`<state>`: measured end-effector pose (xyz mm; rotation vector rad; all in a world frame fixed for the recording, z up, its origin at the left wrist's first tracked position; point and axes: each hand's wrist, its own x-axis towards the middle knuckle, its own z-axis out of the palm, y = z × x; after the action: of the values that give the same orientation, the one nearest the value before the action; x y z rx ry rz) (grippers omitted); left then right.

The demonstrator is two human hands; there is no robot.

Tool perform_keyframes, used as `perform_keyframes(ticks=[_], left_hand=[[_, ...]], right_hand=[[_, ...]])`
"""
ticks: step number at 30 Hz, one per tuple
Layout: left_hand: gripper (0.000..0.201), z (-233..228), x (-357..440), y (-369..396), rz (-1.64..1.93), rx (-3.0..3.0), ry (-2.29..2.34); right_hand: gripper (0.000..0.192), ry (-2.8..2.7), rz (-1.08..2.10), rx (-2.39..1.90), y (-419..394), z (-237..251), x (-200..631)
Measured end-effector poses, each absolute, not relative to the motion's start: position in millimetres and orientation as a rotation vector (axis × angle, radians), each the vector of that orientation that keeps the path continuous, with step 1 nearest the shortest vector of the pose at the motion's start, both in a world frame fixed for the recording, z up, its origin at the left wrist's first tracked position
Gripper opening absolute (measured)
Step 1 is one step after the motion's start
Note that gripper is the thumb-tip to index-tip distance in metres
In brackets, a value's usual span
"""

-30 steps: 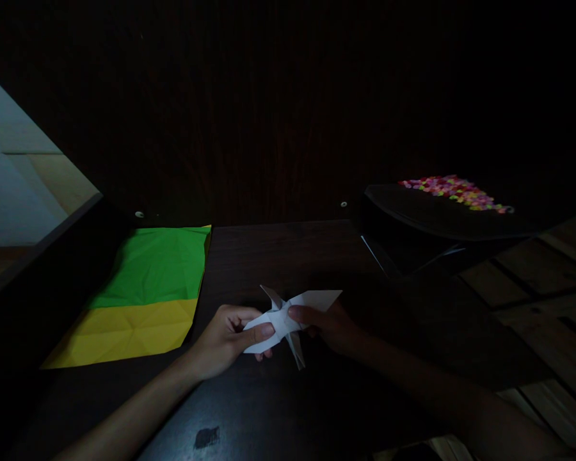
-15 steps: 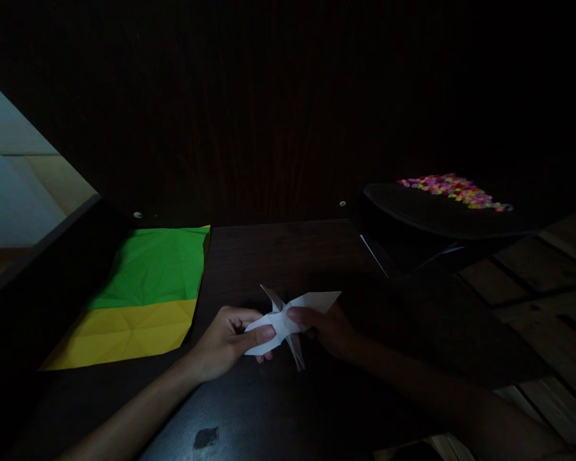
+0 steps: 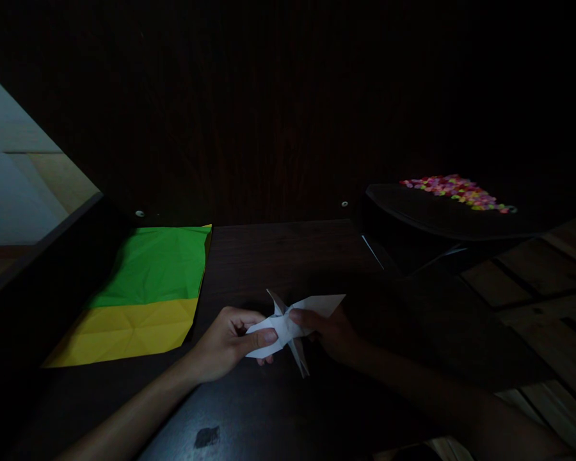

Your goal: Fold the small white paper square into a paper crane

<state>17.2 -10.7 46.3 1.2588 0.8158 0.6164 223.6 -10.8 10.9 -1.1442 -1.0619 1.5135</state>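
Observation:
A white folded paper figure (image 3: 292,323) with pointed flaps is held just above the dark wooden table (image 3: 278,250). My left hand (image 3: 228,342) pinches its left end between thumb and fingers. My right hand (image 3: 331,333) grips its middle from the right, thumb on top. One flap points up and to the right, another points down toward me. The room is very dim.
A creased green sheet over a yellow sheet (image 3: 144,294) lies flat at the table's left. A dark raised tray (image 3: 441,214) at the right carries several small bright beads (image 3: 456,190). Wooden floorboards (image 3: 547,282) show at the far right. A small smudge (image 3: 206,436) marks the table's near side.
The paper figure and both hands have shifted slightly right and down. The grip on the paper is unchanged.

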Motion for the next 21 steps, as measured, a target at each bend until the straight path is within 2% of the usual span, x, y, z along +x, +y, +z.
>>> perform_keyframes(ticks=[10, 21], left_hand=[[0.036, 45, 17, -11, 0.598, 1.272, 0.801], [0.039, 46, 11, -8, 0.581, 1.245, 0.792]], right_hand=[[0.020, -1.159, 1.450, -1.175, -13, 11, 226], [0.031, -1.240, 1.616, -0.953, -1, 28, 234]])
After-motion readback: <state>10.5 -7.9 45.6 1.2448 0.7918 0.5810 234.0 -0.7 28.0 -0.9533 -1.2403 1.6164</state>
